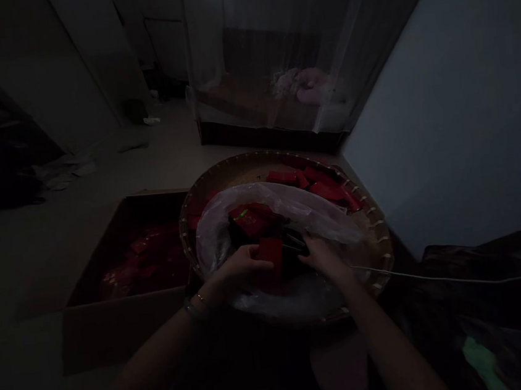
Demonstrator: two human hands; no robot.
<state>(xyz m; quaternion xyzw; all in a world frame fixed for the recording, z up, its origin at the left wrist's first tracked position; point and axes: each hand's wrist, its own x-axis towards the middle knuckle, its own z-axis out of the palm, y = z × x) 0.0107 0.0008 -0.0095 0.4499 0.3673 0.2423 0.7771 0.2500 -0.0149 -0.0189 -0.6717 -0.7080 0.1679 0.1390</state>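
In the dim head view, my left hand (pixel 240 266) is closed on a flat red packet (pixel 271 257), thumb and fingers at its left edge. My right hand (pixel 320 256) has its fingers curled at a dark object with thin pale edges (pixel 294 240), too dark to name. Both hands work inside a clear plastic bag (pixel 255 192) whose rolled rim lies open in a round woven bamboo tray (pixel 377 220). More red packets (pixel 250 221) lie in the bag, one with a green glint. The bag's bottom is hidden in shadow.
Red pieces (pixel 325 187) lie along the tray's far right side. A cardboard box (pixel 127 302) with red items stands at left. A thin white cable (pixel 437 277) runs right from under my right forearm. A wall (pixel 456 106) and a netted bed (pixel 270 107) stand beyond.
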